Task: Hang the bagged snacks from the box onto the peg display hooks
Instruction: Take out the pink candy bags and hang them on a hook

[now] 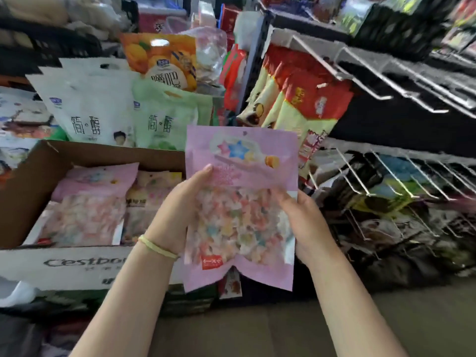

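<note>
Item: flat pink plastic snack bag w/ clear window of pastel candies (pixel 240 202), held upright, long axis vertical, hang-hole at top edge.
Left hand (pixel 177 210) grips its left edge, thumb over the front; right hand (pixel 306 225) grips the right edge, fingers curled behind.
Position: just right of open brown cardboard box (pixel 38 181) (more pink bags inside).
Bare white wire peg hooks (pixel 381 81) lie up and right of bag, nearer the right hand; hole likely needs turning toward them.
</note>
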`<move>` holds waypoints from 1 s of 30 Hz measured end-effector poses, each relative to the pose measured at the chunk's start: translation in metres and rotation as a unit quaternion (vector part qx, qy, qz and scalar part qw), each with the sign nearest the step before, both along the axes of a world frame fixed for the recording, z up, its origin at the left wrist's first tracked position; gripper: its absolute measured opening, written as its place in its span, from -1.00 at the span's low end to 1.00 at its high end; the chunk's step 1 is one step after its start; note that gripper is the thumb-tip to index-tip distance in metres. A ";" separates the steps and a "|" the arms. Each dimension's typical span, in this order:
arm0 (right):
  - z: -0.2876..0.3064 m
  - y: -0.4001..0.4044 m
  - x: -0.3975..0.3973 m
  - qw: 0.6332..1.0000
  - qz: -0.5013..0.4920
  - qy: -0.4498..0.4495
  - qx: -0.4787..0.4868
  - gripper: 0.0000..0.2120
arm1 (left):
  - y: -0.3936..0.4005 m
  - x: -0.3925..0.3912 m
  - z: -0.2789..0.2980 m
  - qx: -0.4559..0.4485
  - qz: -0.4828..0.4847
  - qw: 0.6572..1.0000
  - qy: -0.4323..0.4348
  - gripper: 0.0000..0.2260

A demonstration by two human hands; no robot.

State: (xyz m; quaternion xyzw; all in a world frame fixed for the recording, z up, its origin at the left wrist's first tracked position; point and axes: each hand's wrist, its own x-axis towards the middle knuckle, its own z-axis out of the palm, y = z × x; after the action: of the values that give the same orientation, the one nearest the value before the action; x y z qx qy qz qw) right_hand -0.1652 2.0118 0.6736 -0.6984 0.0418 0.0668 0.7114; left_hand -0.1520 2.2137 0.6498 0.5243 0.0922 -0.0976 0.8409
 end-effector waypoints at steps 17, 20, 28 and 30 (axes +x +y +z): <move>-0.032 -0.462 -0.087 0.984 -0.133 -0.004 0.118 -0.43 | -0.478 -0.036 0.037 0.089 -0.026 0.995 -0.042 -0.73; -0.038 -0.531 -0.088 0.980 -0.156 -0.016 0.125 -0.52 | -0.550 -0.026 0.038 0.100 -0.061 0.992 -0.055 -0.76; -0.045 -0.676 -0.030 0.965 -0.255 0.024 0.061 -0.59 | -0.709 0.047 0.011 0.086 -0.111 0.988 -0.057 -0.79; -0.047 -0.714 -0.003 0.963 -0.263 0.028 0.043 -0.56 | -0.747 0.078 0.001 0.077 -0.105 0.990 -0.049 -0.80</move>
State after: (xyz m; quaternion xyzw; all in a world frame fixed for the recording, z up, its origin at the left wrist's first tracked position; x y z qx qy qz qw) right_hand -0.1677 1.2978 0.6265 -0.6291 0.2409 -0.1018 0.7320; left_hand -0.0741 1.4669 0.6507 0.5981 0.0027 -0.1521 0.7869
